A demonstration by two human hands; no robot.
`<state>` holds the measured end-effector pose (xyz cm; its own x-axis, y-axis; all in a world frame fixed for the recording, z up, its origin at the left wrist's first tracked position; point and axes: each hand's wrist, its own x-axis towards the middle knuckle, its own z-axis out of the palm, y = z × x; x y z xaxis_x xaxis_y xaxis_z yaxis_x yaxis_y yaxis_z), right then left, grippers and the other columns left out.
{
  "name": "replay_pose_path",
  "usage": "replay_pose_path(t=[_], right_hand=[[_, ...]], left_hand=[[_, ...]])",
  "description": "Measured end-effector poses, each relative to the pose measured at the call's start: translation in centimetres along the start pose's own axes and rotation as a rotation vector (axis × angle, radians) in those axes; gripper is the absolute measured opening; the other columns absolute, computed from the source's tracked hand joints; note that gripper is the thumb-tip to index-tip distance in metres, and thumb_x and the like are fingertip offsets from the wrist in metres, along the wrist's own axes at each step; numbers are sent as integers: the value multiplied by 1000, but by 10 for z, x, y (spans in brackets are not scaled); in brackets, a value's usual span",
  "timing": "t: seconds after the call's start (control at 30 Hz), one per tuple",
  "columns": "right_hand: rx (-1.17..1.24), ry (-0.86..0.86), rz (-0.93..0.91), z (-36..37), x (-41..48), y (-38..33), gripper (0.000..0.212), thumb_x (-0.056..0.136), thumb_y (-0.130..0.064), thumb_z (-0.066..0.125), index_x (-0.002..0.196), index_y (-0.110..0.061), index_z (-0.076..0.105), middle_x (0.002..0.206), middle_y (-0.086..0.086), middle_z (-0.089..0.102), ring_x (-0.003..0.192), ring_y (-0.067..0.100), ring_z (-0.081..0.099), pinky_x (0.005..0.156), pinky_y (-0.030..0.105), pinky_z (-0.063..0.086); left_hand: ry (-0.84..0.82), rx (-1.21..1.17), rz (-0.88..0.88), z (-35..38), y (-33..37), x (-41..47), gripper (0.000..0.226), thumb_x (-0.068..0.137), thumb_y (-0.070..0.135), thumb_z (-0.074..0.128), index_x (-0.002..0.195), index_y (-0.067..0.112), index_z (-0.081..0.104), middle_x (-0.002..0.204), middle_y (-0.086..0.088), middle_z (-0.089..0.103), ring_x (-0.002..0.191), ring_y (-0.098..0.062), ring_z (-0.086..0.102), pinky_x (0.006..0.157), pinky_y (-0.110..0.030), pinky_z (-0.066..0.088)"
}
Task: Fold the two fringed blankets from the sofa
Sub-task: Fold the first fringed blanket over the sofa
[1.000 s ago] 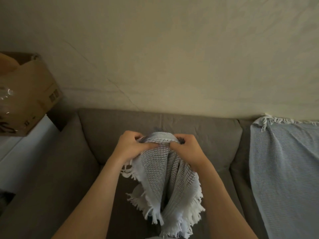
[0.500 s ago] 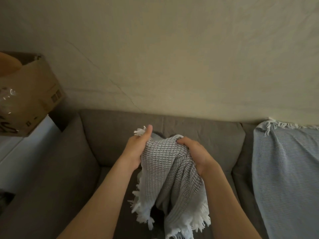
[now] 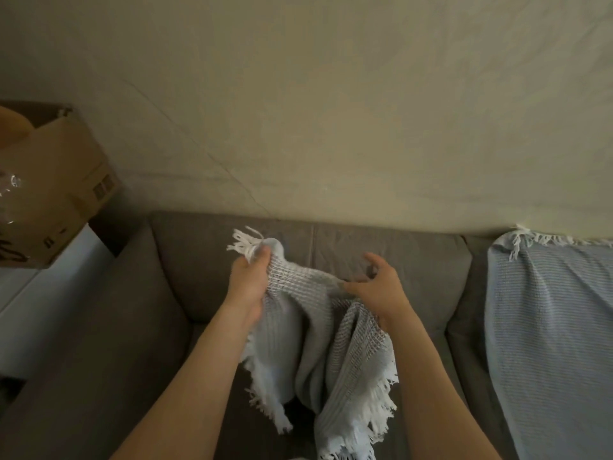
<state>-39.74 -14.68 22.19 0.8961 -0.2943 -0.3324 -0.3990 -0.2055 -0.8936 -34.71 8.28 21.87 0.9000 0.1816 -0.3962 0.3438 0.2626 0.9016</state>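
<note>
Blanket (image 3: pixel 300 330) corner sits clamped inside left fingers (image 3: pixel 256 265).

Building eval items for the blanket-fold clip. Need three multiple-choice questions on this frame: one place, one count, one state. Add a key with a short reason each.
1. Where is the light blue blanket?
A) on the floor
B) draped over the sofa back, at the right
C) in the person's lap

2. How many fringed blankets show?
A) one
B) two
C) three

3. What is the left hand doing?
A) hanging empty
B) pointing at the wall
C) keeping a grip on a fringed corner of the grey blanket

Key:
1 B: it hangs over the backrest with its fringe at the top.
2 B: one is held and one is draped.
3 C: the fingers curl round the corner and the fringe sticks up above them.
</note>
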Motion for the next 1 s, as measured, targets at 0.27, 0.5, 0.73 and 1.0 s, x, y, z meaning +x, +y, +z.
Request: replay_pose_path(t=[0.27,0.5,0.73,1.0], right_hand=[[-587,139,159,-16,-3,14,17,91,-8,61,76,-4,55,86,15,62,68,25,58,55,28,43],[-492,22,-225,0,-3,-15,18,85,-7,64,68,-12,58,62,-1,59,55,14,55,46,24,39],[-508,-70,-459,12,-7,-22,13,84,-13,73,93,-23,74,77,-2,75,70,17,71,63,46,60],[-521,-39,-415,2,-20,-15,9,82,-31,82,79,-24,76,58,-2,68,51,7,60,50,27,50]], left_hand=[[134,176,224,8,0,-12,18,106,34,64,100,17,68,97,-3,74,92,-19,71,77,-34,55],[-289,358,156,17,-13,-30,32,88,13,84,118,21,74,106,2,81,102,-17,77,81,-30,62],[-664,672,284,19,-13,-29,20,104,13,64,117,21,76,110,-1,79,109,-15,73,92,-31,54],[-402,854,444,20,-15,-28,20,90,39,65,96,22,72,88,6,74,85,-12,69,73,-34,49]])
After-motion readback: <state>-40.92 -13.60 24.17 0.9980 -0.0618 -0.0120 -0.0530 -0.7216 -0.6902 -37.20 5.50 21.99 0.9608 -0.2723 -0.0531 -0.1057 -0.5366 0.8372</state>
